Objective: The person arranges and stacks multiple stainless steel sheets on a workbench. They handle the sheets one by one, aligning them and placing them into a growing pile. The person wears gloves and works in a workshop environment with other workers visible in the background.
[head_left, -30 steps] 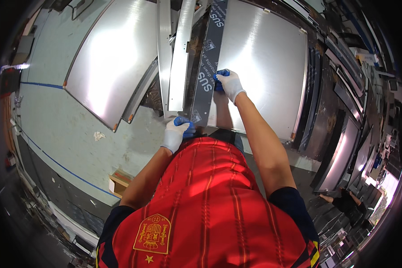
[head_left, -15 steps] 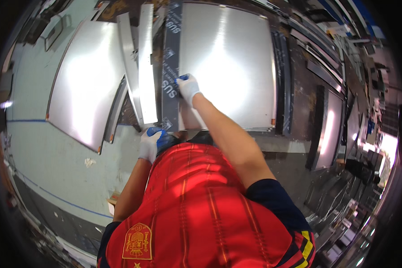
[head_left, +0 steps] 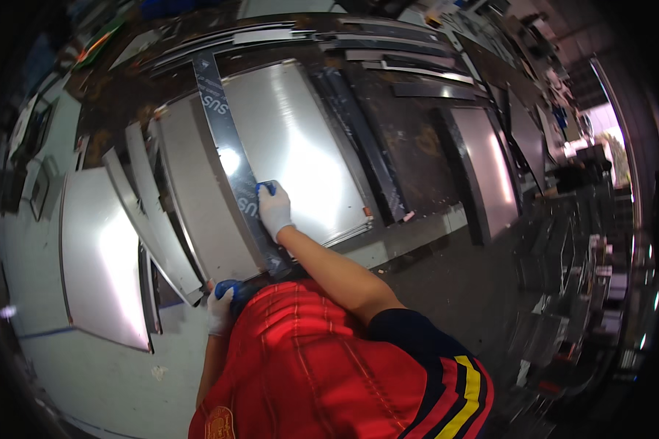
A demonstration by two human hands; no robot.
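Note:
My right hand (head_left: 274, 208), in a white glove with blue fingertips, is closed on the right edge of a long, narrow metal strip (head_left: 231, 157) covered in dark printed film. A dull grey metal panel (head_left: 205, 183) lies along the strip's left side; I cannot tell whether the two are joined. At that panel's near left corner, my left hand (head_left: 221, 304), gloved the same way, has its fingers curled round the edge, partly hidden by my body. Right of the strip is a bright, shiny metal sheet (head_left: 300, 154), just beside my right hand.
Two narrow metal pieces (head_left: 150, 201) and a wide sheet (head_left: 102, 256) stand to the left. Dark film-covered strips (head_left: 362, 146) lie right of the shiny sheet. Several long metal strips (head_left: 410, 55) cover the table's far side. Another panel (head_left: 483, 157) lies farther right.
My view has turned and shifted. The dull grey panel now shows left of the film-covered strip. My left hand has moved away from the strip's near end to the panel's corner; my right hand stays on the strip.

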